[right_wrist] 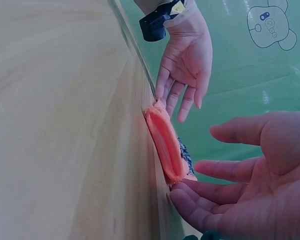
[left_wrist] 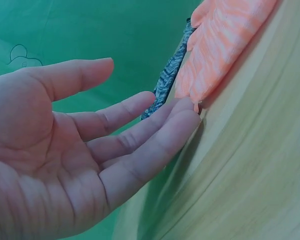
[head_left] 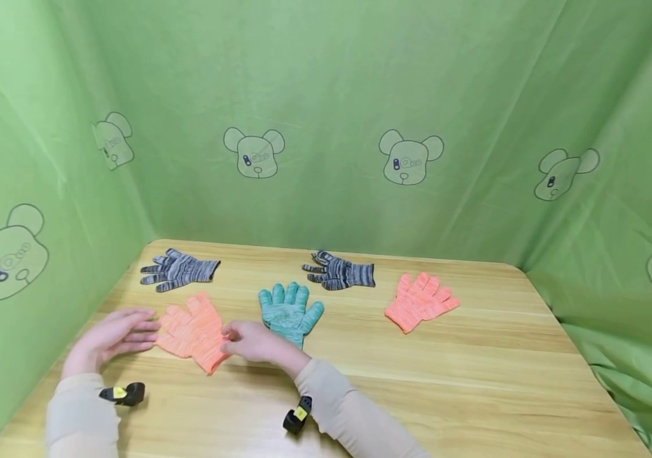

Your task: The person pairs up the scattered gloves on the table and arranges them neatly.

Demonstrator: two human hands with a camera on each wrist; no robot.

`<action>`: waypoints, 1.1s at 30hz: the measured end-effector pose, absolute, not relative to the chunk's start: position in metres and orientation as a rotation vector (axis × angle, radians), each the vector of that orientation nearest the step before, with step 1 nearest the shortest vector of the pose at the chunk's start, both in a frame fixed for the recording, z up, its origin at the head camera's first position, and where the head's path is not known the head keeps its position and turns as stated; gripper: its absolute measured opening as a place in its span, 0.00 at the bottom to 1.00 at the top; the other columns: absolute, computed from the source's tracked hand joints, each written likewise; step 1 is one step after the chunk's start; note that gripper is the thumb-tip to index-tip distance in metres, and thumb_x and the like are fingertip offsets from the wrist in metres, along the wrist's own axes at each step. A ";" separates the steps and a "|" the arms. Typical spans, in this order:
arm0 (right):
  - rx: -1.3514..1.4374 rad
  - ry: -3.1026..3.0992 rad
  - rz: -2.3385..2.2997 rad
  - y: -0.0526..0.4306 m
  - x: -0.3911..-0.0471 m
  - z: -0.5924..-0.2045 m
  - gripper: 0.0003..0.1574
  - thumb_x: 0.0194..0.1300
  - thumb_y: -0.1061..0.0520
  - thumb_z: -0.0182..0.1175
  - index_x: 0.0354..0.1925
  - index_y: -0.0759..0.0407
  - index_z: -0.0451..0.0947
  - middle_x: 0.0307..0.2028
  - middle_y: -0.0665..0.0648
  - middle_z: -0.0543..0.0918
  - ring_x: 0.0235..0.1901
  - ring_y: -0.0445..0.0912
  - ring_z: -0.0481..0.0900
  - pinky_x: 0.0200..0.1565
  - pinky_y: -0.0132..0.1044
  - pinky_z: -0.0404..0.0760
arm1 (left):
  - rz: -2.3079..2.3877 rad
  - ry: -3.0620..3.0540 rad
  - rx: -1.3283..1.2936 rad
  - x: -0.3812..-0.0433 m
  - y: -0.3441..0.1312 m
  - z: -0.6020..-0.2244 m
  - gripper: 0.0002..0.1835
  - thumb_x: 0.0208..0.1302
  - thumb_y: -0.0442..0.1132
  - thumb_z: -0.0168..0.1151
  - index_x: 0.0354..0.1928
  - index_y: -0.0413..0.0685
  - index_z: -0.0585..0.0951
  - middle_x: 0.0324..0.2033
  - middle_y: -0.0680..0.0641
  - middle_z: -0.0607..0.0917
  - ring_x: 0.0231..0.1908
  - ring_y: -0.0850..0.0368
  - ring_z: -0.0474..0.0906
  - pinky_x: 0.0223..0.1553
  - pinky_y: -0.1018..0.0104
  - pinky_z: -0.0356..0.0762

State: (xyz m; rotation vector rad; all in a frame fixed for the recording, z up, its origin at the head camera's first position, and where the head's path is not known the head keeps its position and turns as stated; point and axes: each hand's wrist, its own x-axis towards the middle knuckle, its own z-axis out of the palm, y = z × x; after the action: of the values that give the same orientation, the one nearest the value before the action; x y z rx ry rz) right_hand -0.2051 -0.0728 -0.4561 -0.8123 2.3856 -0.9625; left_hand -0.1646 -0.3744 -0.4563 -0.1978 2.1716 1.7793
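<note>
An orange-pink knit glove (head_left: 196,331) lies at the left of the table between both hands, its cuff angled toward the near side. My left hand (head_left: 122,336) is at its left edge, fingers extended and fingertips right at the thumb of the glove. In the left wrist view that palm (left_wrist: 55,165) faces the glove with nothing held. My right hand (head_left: 254,340) is at the glove's right side, fingertips touching the edge near the cuff. The right wrist view shows the right hand's fingers (right_wrist: 205,195) loosely bent beside the cuff opening (right_wrist: 165,142), thumb apart.
A teal glove (head_left: 288,312) lies just beyond my right hand. Two grey-black gloves (head_left: 182,270) lie along the back of the wooden table (head_left: 474,369). A second orange-pink glove (head_left: 420,300) is toward the right. Green curtains (head_left: 326,76) enclose the back and sides.
</note>
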 end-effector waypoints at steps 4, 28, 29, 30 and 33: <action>-0.822 2.383 -0.958 -0.072 -0.205 -0.457 0.23 0.67 0.50 0.60 0.57 0.57 0.76 0.53 0.57 0.83 0.55 0.48 0.80 0.56 0.35 0.80 | 1.782 2.192 -0.166 -0.167 -0.369 -0.456 0.36 0.76 0.47 0.46 0.69 0.22 0.49 0.59 0.28 0.75 0.46 0.56 0.84 0.53 0.60 0.83; -0.797 2.380 -0.956 -0.068 -0.208 -0.454 0.23 0.68 0.50 0.59 0.58 0.56 0.76 0.55 0.56 0.83 0.56 0.48 0.79 0.56 0.36 0.80 | 1.723 2.256 -0.196 -0.169 -0.359 -0.449 0.36 0.76 0.46 0.44 0.69 0.21 0.48 0.59 0.23 0.70 0.46 0.56 0.83 0.53 0.60 0.83; -0.794 2.382 -0.955 -0.068 -0.208 -0.454 0.23 0.68 0.50 0.59 0.58 0.56 0.76 0.55 0.56 0.83 0.56 0.48 0.79 0.56 0.36 0.80 | 1.711 2.254 -0.194 -0.168 -0.361 -0.448 0.35 0.76 0.45 0.44 0.69 0.21 0.49 0.59 0.22 0.70 0.45 0.55 0.83 0.52 0.59 0.84; -0.792 2.380 -0.957 -0.068 -0.208 -0.453 0.23 0.68 0.50 0.59 0.58 0.56 0.76 0.55 0.56 0.83 0.56 0.48 0.79 0.56 0.36 0.80 | 1.702 2.249 -0.187 -0.167 -0.362 -0.449 0.35 0.76 0.45 0.44 0.68 0.20 0.49 0.59 0.21 0.70 0.45 0.54 0.83 0.52 0.59 0.84; -0.784 2.383 -0.955 -0.068 -0.209 -0.453 0.23 0.68 0.50 0.59 0.58 0.56 0.76 0.54 0.56 0.83 0.56 0.48 0.79 0.55 0.35 0.80 | 1.697 2.216 -0.192 -0.166 -0.362 -0.449 0.33 0.76 0.43 0.45 0.68 0.21 0.50 0.55 0.23 0.75 0.43 0.53 0.84 0.50 0.58 0.85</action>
State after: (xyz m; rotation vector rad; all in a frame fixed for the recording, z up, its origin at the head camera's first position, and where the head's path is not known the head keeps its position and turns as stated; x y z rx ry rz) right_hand -0.2085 -0.0677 -0.4525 -0.7839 2.3834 -0.9547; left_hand -0.1660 -0.3619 -0.4487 -0.1918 2.2157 1.6971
